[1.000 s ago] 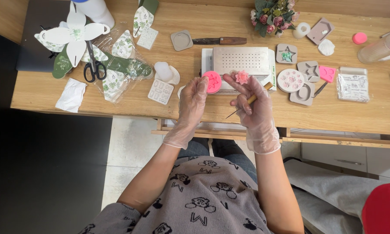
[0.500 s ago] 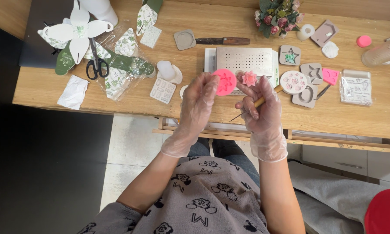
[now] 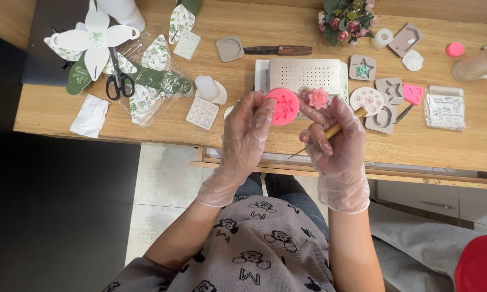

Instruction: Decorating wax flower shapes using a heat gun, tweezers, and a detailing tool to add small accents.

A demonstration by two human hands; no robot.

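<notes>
Holding a round pink silicone mould (image 3: pixel 283 106) up in front of the chest, the left hand (image 3: pixel 247 130), in a thin clear glove, has its fingers curled closed around the mould's edge, the flower-shaped hollow facing the viewer. The right hand (image 3: pixel 335 132), also gloved, pinches a small pink moulded flower (image 3: pixel 318 98) between fingertips while its lower fingers close around a wooden-handled pointed tool (image 3: pixel 330 132), the thin tip slanting down toward the table edge. Compared with a second ago, both hands have risen slightly and drawn apart, so the flower now sits clear of the mould, just beside it rather than against it; the piece looks freed from the hollow. Both things hang above the near edge of the wooden table (image 3: pixel 238 140). Behind them lies a white perforated board (image 3: pixel 305 74), with grey moulds (image 3: pixel 388 89) to the right, a knife (image 3: pixel 278 50) beyond, and scissors (image 3: pixel 118 81) on leaf-printed packets (image 3: pixel 146 97) far left.
</notes>
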